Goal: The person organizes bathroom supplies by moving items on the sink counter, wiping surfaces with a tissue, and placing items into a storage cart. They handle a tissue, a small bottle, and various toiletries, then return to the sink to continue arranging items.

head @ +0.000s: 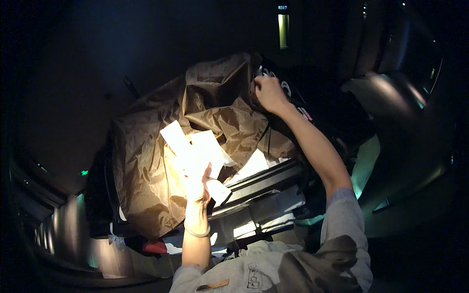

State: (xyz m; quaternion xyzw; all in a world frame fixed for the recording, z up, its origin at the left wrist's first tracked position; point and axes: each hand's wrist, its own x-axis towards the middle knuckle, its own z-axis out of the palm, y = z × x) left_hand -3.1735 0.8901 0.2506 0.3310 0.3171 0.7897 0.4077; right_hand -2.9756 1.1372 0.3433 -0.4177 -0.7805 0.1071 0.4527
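Observation:
My left hand [198,186], with a pale band on its wrist, holds several white flat pieces [209,143] that look like paper or packets. Glare washes out their surfaces and most of my fingers. Beneath them spreads a large brown fabric bag or cover [146,172], creased and sagging inward. My right hand [270,93] reaches to the far right edge of this fabric, fingers curled. Whether those fingers grip the edge is hidden. Just beyond them are white curved shapes [285,88] on something black.
A dark-edged cart or tray [263,179] with white papers or packets [256,163] stands close before me. Red and white items [154,247] lie below the brown fabric. A lit sign with a number [282,7] hangs over a bright narrow strip in the dark surroundings.

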